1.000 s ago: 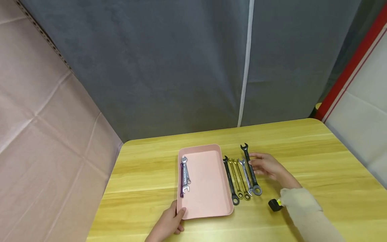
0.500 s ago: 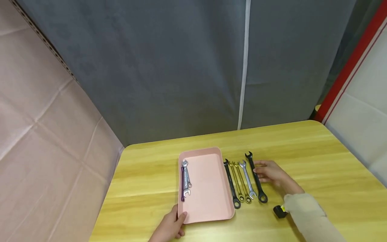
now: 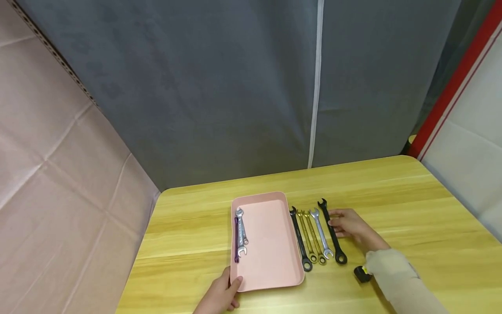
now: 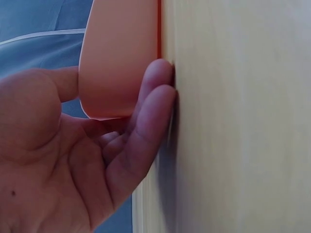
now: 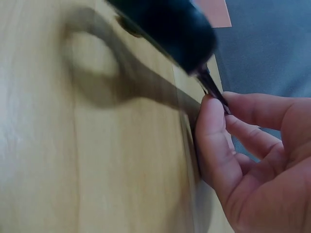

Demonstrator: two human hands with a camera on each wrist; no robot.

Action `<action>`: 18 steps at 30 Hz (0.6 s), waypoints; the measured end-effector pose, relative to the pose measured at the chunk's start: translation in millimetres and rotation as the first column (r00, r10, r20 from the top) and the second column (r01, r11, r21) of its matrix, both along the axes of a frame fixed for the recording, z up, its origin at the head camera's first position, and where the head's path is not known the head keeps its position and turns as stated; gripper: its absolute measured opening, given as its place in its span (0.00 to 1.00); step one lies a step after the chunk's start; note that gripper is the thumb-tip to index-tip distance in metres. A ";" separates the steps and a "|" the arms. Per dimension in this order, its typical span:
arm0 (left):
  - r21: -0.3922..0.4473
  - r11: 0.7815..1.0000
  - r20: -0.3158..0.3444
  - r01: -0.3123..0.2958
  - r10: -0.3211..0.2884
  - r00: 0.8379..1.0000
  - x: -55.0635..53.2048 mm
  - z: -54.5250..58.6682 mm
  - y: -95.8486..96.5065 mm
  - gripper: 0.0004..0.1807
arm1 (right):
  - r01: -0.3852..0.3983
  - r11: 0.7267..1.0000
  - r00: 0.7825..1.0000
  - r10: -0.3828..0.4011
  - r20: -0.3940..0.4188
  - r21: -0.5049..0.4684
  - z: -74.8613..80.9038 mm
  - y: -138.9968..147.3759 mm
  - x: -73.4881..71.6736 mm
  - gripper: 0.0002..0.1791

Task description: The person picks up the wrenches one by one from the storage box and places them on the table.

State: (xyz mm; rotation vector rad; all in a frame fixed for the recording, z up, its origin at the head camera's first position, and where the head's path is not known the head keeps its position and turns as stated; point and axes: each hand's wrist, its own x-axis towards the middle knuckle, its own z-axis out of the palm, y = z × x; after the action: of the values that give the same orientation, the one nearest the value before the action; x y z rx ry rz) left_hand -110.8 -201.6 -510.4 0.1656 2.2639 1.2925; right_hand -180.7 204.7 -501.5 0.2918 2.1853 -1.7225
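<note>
In the head view my right hand (image 3: 351,226) pinches a long black combination wrench (image 3: 332,231) by its shaft. The right wrist view shows thumb and fingertips on the wrench (image 5: 211,87), its ring end held off the tabletop above its own shadow. My left hand (image 3: 220,291) grips the near left corner of a pink tray (image 3: 270,283), thumb over the rim; the left wrist view has its fingers (image 4: 153,114) between tray and table. Inside the tray, along its left side, lie a purple wrench (image 3: 236,240) and two silver wrenches (image 3: 240,233).
Between the tray and my right hand lie another black wrench (image 3: 301,240), two gold wrenches (image 3: 311,237) and a silver open-end wrench (image 3: 321,233), side by side. A grey curtain (image 3: 235,109) hangs behind the wooden table (image 3: 188,244).
My right hand has moved the black wrench right and toward me, away from the silver wrench it overlapped in view. It is nearly still since half a second ago. The left hand keeps its grip.
</note>
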 end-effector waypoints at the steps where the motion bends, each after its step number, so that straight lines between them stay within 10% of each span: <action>1: 0.001 1.000 0.000 -0.001 0.001 1.000 0.0 -0.4 0.0 0.32 | -0.003 1.000 1.000 0.003 -0.002 0.008 0.3 -0.5 -0.5 0.28; 18: 0.002 1.000 0.007 -0.018 0.018 1.000 1.8 2.7 2.1 0.33 | 0.055 0.962 0.998 -0.045 -0.044 0.267 -2.7 -11.9 -6.3 0.25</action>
State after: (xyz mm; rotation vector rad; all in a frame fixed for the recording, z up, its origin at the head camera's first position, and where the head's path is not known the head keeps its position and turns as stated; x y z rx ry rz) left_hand -109.0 -199.6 -507.7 0.1415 2.2628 1.3026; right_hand -187.1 192.8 -504.2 0.3873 2.4601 -1.4652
